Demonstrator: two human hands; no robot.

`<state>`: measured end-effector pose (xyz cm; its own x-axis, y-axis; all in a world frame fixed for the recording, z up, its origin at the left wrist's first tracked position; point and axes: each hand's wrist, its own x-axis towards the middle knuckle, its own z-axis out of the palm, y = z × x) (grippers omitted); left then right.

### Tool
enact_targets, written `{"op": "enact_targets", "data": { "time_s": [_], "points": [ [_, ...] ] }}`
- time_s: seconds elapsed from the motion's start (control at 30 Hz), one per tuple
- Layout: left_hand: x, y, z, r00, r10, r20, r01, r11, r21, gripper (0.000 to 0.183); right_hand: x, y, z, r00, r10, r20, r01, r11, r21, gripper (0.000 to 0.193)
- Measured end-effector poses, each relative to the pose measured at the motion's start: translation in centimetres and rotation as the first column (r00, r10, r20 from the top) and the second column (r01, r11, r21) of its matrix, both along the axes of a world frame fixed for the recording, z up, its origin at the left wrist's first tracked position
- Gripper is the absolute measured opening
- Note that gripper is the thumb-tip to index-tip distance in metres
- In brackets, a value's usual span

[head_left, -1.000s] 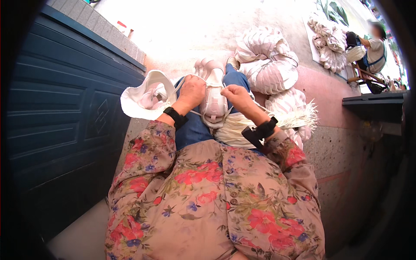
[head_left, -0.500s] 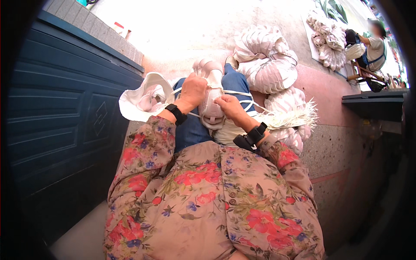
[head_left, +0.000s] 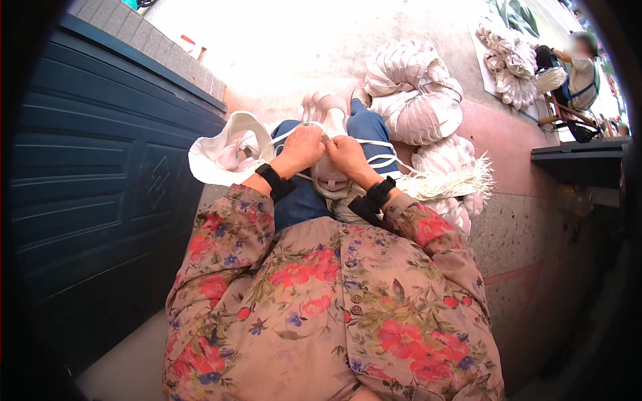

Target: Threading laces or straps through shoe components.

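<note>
Across my lap lies a pale pink and white shoe upper, its middle covered by my fingers. My left hand is closed over it, pinching a white shoelace. Close against it, my right hand is also closed with thumb and fingers pinched at the lacing; the fingertips hide exactly what they grip, though it appears to be the same lace. Loose lace ends loop out over both thighs.
A white fabric holder with pink pieces sits left of my knees. Coiled stacks of uppers and a bundle of white laces lie at right. A blue panelled door stands left; a seated person is far right.
My right hand has moved up and inward from the upper's tongue until it meets my left hand. My left hand has shifted slightly right and down.
</note>
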<state>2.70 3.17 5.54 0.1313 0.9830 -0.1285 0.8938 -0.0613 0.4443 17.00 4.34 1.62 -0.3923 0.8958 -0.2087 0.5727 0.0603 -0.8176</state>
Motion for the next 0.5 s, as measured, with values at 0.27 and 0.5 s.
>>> {"op": "enact_targets", "data": {
  "time_s": [0.27, 0.5],
  "points": [
    [-1.1, 0.0, -0.4, 0.976, -0.028, 0.217, 0.026, 1.0, 0.015, 0.021, -1.4, -1.2, 0.0, 0.993, -0.041, 0.108, 0.008, 0.956, 0.293, 0.025],
    [0.8, -2.6, 0.6, 0.931, 0.077, 0.356, -0.147, 0.974, 0.174, 0.017, 1.0, -0.6, 2.4, 0.97, 0.105, 0.221, -0.151, 0.967, 0.203, 0.021]
  ]
}}
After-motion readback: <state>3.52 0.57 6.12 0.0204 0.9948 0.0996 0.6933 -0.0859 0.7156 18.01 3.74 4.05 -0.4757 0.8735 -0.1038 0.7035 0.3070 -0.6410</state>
